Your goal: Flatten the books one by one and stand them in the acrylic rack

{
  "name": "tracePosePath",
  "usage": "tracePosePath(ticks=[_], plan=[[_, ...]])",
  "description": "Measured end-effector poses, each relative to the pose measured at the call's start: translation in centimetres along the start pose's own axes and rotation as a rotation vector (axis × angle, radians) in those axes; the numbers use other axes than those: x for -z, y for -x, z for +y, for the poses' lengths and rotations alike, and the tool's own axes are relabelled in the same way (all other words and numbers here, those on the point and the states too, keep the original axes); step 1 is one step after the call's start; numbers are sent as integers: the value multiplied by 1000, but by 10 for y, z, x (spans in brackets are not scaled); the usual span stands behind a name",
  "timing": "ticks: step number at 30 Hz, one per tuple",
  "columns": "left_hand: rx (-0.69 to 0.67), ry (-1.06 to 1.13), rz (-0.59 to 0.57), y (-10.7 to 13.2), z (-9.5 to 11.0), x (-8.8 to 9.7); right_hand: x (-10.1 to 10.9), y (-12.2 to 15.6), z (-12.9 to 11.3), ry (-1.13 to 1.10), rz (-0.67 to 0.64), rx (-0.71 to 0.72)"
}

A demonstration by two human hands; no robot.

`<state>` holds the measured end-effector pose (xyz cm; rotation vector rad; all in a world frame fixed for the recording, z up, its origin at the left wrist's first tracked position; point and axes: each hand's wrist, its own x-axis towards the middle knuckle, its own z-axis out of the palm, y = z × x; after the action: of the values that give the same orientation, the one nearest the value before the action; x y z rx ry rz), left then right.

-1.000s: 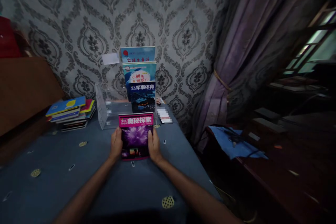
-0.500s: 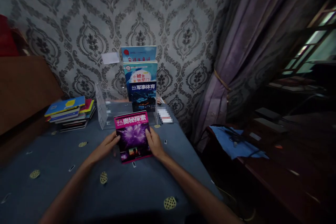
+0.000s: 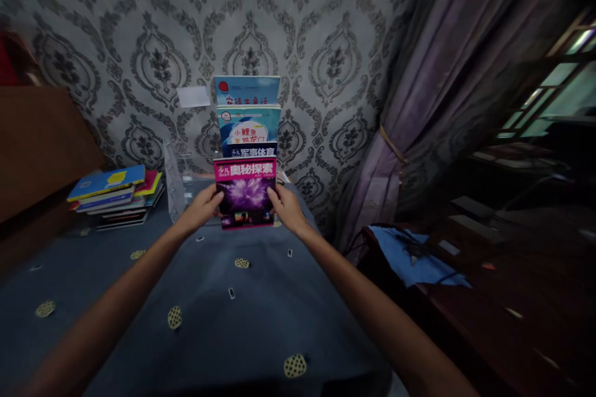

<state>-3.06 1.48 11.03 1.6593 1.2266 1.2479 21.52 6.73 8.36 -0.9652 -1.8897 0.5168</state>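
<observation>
Pink-and-purple 奥秘探索 book (image 3: 246,193): held upright, cover facing the camera, just in front of the right part of the clear acrylic book rack (image 3: 174,183); contact with the rack cannot be told.
Left hand (image 3: 203,206): book gripped by its left edge, thumb laid on the cover, other fingers mostly hidden behind; placed in front of the rack.
Right hand (image 3: 287,206): book gripped by its right edge, thumb pressed on the cover, other fingers mostly hidden; placed in front of the rack's right end.
Dark-blue 军事体育 book (image 3: 254,150): stood in the rack's right part; only its top strip is shown, the rest covered by the held book.
Light-blue 小鲤鱼跳龙门 book (image 3: 249,126): stood in the rack one step behind and higher.
Blue 安徒生童话 book (image 3: 246,90): stood rearmost at the rack, highest of the row, upper part exposed.
Book stack (image 3: 116,195): piled flat and unevenly left of the rack, a blue-and-yellow cover on top.
Tablecloth (image 3: 209,335): blue, printed with yellow dotted motifs, spread under and in front of the rack.
White paper slip (image 3: 193,97): seen against the wallpaper (image 3: 333,74) above the rack's left part.
Purple curtain (image 3: 419,74): hung right of the rack, gathered by a tieback cord (image 3: 393,144).
Blue cloth (image 3: 433,263): laid well right of the rack, dark cables on it.
</observation>
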Motion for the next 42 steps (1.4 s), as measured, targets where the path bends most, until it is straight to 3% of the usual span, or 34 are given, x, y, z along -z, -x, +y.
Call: tracePosePath(ticks=[6,10,16,29,34,37,42], plan=[[-302,-85,127,-55,24,0,24,-55,-7,22,159,129],[-389,-134,141,-75,26,1,25,-80,3,-12,185,171],[-333,-159,124,-87,13,-1,18,-91,24,-45,186,172],[-284,-259,113,-94,-17,0,5,-87,48,-64,129,108],[-252,-579,210,-88,-21,-2,1,-77,59,44,140,104],[-151,-723,263,-82,-23,-7,-3,-68,63,64,170,92],[-46,-867,247,-77,-25,-18,-9,-61,64,14,224,61]])
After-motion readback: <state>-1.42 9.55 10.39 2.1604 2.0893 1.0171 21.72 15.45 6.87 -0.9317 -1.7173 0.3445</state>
